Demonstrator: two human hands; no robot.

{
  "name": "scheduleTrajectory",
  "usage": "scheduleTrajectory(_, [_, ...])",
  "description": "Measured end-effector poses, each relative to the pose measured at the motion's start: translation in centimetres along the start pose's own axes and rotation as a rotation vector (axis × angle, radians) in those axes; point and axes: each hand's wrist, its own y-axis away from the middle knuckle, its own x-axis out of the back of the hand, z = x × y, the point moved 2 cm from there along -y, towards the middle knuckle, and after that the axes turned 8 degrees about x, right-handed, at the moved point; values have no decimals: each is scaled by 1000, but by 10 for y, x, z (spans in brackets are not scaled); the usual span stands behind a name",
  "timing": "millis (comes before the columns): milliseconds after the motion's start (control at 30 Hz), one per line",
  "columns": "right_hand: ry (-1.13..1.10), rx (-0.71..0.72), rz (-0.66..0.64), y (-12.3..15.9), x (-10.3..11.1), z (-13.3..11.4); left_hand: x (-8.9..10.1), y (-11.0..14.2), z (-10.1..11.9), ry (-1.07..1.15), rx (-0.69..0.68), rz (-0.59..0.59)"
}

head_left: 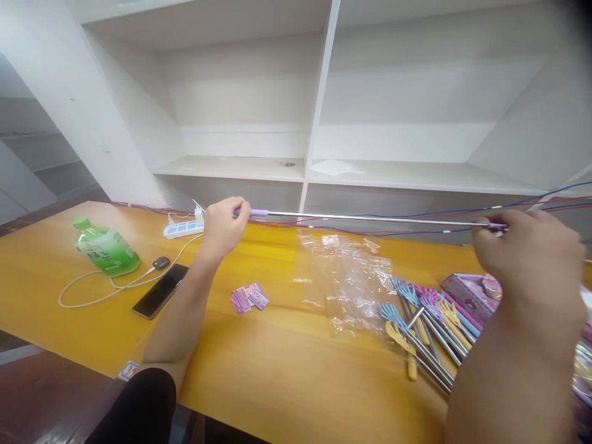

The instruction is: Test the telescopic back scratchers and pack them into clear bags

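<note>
A telescopic back scratcher point(370, 218) with a thin metal rod is pulled out long and held level above the table. My left hand point(226, 222) is closed on its purple handle at one end. At the far end, my right hand point(527, 246) grips the rod, and the claw head is mostly hidden in the fingers. Below my right arm lies a pile of back scratchers point(430, 314) with blue, yellow, pink and purple claw heads. Clear plastic bags point(351, 283) lie flat on the table beneath the rod.
Small purple cards point(248, 298) lie mid-table. On the left are a green bottle point(106, 246), a phone point(161, 291), a white cable and a power strip point(184, 229). Purple boxes point(472, 293) stand at the right. White shelving point(240, 166) and blue and red wires run along the back.
</note>
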Motion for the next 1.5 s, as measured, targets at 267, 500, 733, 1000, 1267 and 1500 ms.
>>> scheduleTrajectory(267, [-60,83,-306,13,22,-66,-14,15,18,33,5,-37])
scheduleTrajectory(500, [-49,89,-280,14,24,-72,-2,9,13,-43,29,16])
scheduleTrajectory(733, [-61,85,-256,16,20,-75,-1,10,16,-110,43,56])
scheduleTrajectory(1000, [-45,69,-204,16,23,-72,-1,10,18,-139,52,62])
scheduleTrajectory(1267, [-65,135,-161,30,32,-117,-29,34,38,-21,-37,-82])
scheduleTrajectory(1500, [-118,34,-98,36,46,-128,-31,39,37,49,-55,-34])
